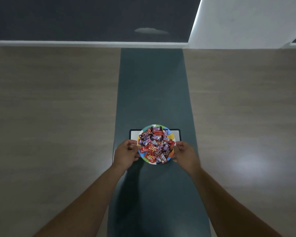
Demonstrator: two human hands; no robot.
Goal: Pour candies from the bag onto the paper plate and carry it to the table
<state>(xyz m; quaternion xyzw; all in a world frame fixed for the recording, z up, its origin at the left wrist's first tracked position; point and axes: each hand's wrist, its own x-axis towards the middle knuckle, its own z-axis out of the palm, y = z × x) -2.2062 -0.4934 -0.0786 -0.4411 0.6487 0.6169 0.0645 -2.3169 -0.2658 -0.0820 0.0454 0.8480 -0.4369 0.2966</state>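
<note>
A colourful paper plate (145,129) sits in the middle of the view, heaped with several wrapped candies (155,144) in red, purple and brown. My left hand (126,152) grips the plate's left rim with the thumb on top. My right hand (184,153) holds the right rim the same way. The plate is level, above the near part of a white panel with a dark border (176,134). The candy bag is not in view.
A dark green strip (152,86) runs down the middle of a wood-grain surface (55,103), which spreads left and right. A dark wall with a white ledge (85,42) lies at the far end, and a white wall (246,21) at the upper right.
</note>
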